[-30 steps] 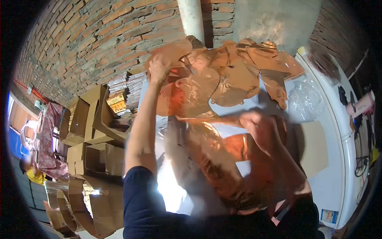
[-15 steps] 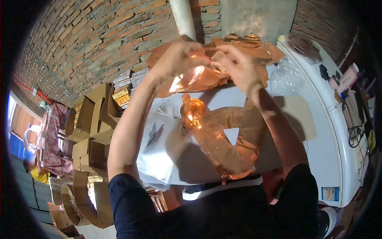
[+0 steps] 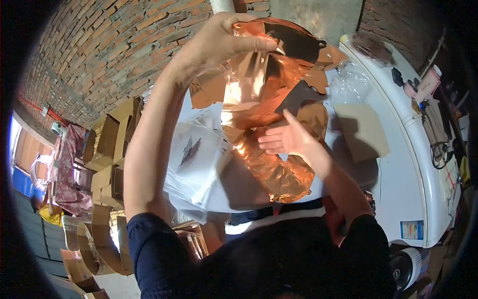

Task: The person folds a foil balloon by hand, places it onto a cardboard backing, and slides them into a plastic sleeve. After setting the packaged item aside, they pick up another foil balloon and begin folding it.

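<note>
A flat, shiny copper-coloured foil balloon (image 3: 249, 84) hangs from my left hand (image 3: 236, 37), its top edge pinched between thumb and fingers. My right hand (image 3: 289, 139) is open, fingers stretched out and palm turned up, in front of a second foil balloon (image 3: 289, 182). That one lies crumpled on the white table by its near edge, and my right hand hides part of it. More copper foil (image 3: 206, 92) lies at the back, behind the held piece. To the left are clear plastic bags (image 3: 191, 167) with dark print.
Cardboard boxes (image 3: 102, 137) are stacked on the left. A beige card (image 3: 361, 132) and crumpled clear plastic (image 3: 351, 82) lie on the right of the table. Past them stands a white appliance (image 3: 418, 149) with small items on it. A brick wall (image 3: 124, 45) closes the back.
Both hands were together over the foil at the back. My left hand has raised one foil balloon; my right hand has come away, down and nearer me, and opened.
</note>
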A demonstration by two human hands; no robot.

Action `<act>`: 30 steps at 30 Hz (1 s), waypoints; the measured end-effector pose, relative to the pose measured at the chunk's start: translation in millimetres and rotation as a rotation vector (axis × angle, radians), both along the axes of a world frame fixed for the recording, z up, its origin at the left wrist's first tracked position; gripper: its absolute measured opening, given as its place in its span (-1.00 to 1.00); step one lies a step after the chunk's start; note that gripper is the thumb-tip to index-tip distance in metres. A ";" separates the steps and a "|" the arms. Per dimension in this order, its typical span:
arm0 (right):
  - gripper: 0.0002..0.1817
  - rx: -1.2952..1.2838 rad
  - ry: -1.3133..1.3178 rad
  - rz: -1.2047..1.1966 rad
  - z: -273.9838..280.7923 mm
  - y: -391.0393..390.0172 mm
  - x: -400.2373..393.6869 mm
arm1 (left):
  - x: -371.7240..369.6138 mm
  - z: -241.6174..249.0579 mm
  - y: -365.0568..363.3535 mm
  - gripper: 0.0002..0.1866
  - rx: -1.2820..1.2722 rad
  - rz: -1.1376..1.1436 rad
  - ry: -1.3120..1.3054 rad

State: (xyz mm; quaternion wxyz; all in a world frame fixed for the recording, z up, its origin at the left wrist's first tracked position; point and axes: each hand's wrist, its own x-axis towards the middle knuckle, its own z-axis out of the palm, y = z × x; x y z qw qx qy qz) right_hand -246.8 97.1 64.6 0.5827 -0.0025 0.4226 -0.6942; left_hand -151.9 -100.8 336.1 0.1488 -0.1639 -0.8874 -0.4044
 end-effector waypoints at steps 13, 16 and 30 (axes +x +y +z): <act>-0.74 -0.261 0.690 -0.407 12.0 16.1 -47.4 | 98.8 -69.2 40.6 -0.86 -0.156 -0.207 0.320; -0.75 -0.471 0.651 -0.388 -28.2 27.6 -100.2 | 127.5 -134.6 59.2 -0.74 -0.089 -0.152 0.204; -0.80 0.299 0.611 -0.753 -64.5 40.3 -130.3 | 169.1 -326.9 131.9 -0.46 -0.198 0.212 0.096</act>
